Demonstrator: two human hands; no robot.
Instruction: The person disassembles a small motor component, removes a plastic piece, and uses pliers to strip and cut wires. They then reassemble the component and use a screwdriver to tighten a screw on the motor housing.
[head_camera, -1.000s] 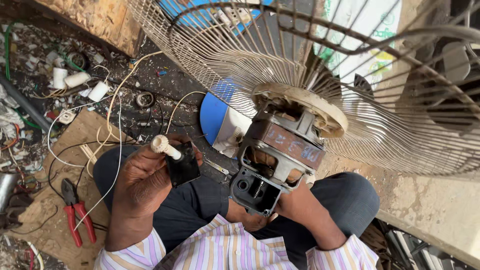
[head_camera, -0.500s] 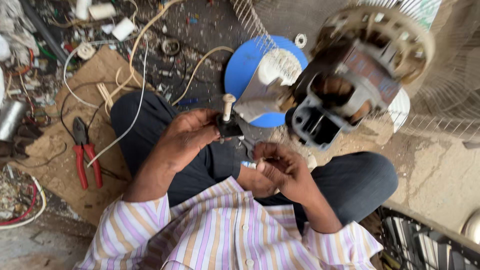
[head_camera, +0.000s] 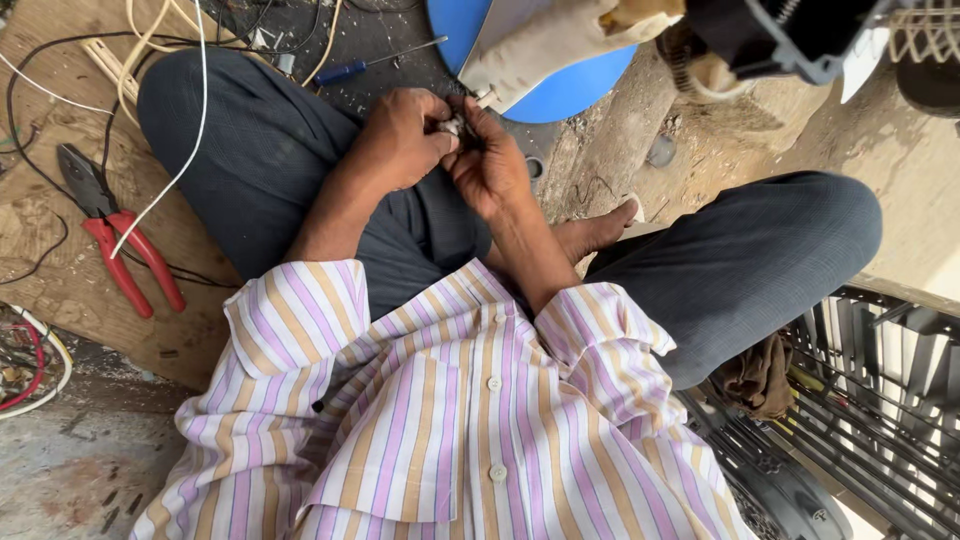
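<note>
My left hand (head_camera: 400, 135) and my right hand (head_camera: 490, 165) meet above my lap, fingers pinched together on a small dark part with a pale tip (head_camera: 453, 127). Most of that part is hidden inside my fingers. Just beyond my hands the fan's blue base (head_camera: 575, 85) lies on the ground, with the cream motor housing (head_camera: 560, 40) and dark motor body (head_camera: 790, 35) at the top edge. I sit cross-legged in dark trousers and a striped shirt.
Red-handled pliers (head_camera: 115, 235) lie on a cardboard sheet (head_camera: 60, 290) at the left, among white and black wires (head_camera: 190, 120). A blue-handled screwdriver (head_camera: 375, 62) lies beyond my left knee. A dark metal grille (head_camera: 890, 390) and a brown rag (head_camera: 760, 375) sit at the right.
The view has tipped down from the fan cage and motor to my lap. My right hand left the motor and joined my left hand on the small part.
</note>
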